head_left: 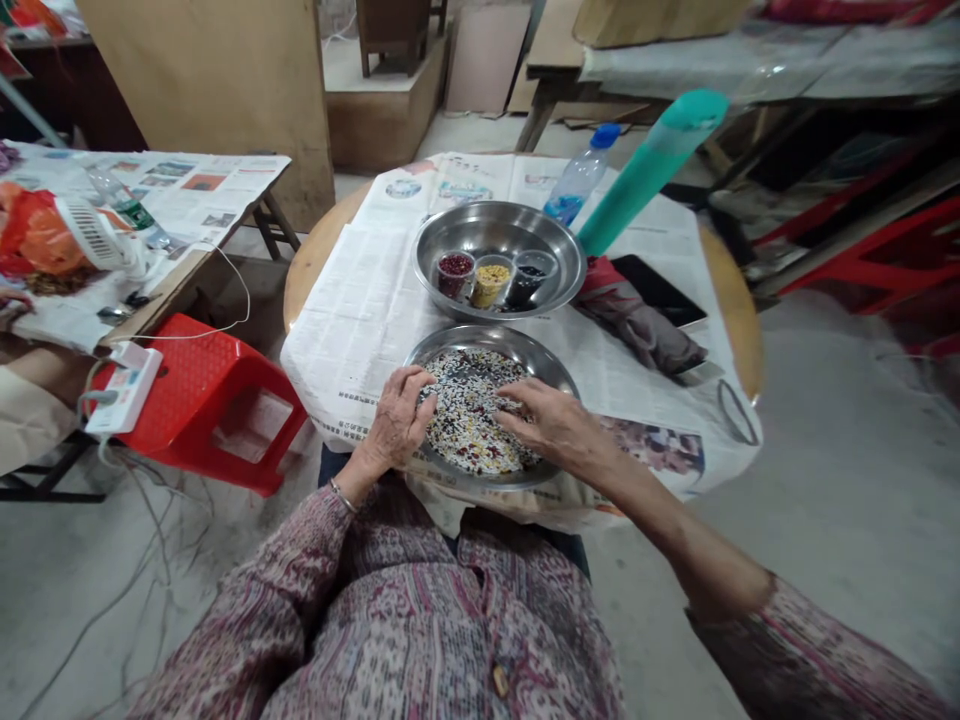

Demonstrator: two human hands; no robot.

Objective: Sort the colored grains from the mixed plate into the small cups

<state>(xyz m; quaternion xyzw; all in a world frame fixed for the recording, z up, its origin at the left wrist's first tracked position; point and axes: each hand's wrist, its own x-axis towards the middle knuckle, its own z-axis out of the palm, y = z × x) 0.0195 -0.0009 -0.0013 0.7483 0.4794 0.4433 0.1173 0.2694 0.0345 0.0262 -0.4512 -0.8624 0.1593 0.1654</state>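
Note:
In front of me a shallow metal tray (pixel 551 362) holds mixed grains (pixel 471 400), white, black, yellow and dark red. On its left rim rests my left hand (pixel 402 412), open, thumb and fingers apart over the edge of the grains. My right hand (pixel 544 420) reaches in from the right, its fingers spread and touching or just above the grains; nothing shows in it. Behind stands a deeper metal basin (pixel 499 222) with three clear cups: one of red beans (pixel 455 272), one of yellow kernels (pixel 491 283) and one of black beans (pixel 526 283).
Newspaper (pixel 337 340) covers the round table. A water bottle (pixel 581 178), a green tube (pixel 652 170) and a grey-red cloth (pixel 637 315) lie beyond the basin. At left are a red stool (pixel 217 390), a power strip (pixel 124 390) and another person's hand (pixel 13 303).

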